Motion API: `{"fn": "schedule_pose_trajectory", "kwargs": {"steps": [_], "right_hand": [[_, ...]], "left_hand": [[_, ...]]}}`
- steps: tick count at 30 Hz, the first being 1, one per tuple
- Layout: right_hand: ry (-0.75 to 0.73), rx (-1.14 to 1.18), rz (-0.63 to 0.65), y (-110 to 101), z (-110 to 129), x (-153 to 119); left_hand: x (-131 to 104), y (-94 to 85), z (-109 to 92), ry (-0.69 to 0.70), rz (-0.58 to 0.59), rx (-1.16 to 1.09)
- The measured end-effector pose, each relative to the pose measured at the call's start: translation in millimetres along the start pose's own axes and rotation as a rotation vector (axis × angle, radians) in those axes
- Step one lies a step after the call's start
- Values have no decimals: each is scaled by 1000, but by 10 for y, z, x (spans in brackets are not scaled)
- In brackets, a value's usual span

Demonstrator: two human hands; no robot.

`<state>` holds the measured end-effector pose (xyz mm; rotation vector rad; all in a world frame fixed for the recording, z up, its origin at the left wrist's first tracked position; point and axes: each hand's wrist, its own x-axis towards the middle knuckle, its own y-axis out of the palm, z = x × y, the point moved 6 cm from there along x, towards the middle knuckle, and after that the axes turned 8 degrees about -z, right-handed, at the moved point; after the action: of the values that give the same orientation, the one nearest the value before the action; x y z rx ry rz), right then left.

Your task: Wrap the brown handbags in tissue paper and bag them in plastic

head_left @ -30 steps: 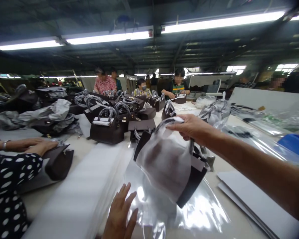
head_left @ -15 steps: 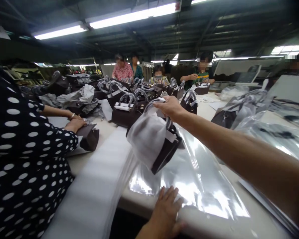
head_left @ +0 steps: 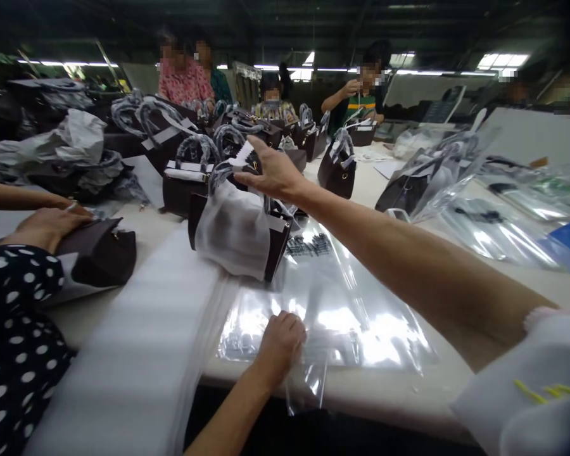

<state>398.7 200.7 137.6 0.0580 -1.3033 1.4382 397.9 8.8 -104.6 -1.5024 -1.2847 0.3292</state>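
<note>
A dark handbag (head_left: pixel 278 244) wrapped round the middle in white sheet (head_left: pixel 232 231) stands upright beside the stack of clear plastic bags (head_left: pixel 351 304). My right hand (head_left: pixel 270 168) is beside its wrapped handles, thumb and fingers apart, with a white tag (head_left: pixel 243 156) by the fingers. Down at the table's front edge, my left hand (head_left: pixel 282 342) is closed on the edge of a clear plastic bag, part of which hangs over the edge.
Long white foam sheets (head_left: pixel 137 329) lie left of the plastic stack. A co-worker's hands (head_left: pixel 52 225) rest on another dark bag (head_left: pixel 107 253) at the left. Many bags with wrapped handles (head_left: pixel 197 152) stand behind. Several people are across the table.
The wrapped handbag has gone from hanging in my right hand to standing on the table, and that hand has opened. My left hand has closed on plastic. The view has tilted down.
</note>
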Motion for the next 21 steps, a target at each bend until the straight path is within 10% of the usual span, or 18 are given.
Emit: {"fn": "schedule_pose_trajectory", "kwargs": {"steps": [3, 8, 11, 21], "right_hand": [[-21, 25, -121, -467, -24, -661], [-104, -33, 426, -452, -324, -2356], [-80, -122, 477, -385, -626, -3060], [31, -147, 342, -482, -878, -3110]], "left_hand": [[46, 3, 3, 27, 1, 6], [89, -87, 75, 89, 74, -25], [107, -176, 175, 42, 96, -45], [452, -337, 326, -168, 315, -169]]}}
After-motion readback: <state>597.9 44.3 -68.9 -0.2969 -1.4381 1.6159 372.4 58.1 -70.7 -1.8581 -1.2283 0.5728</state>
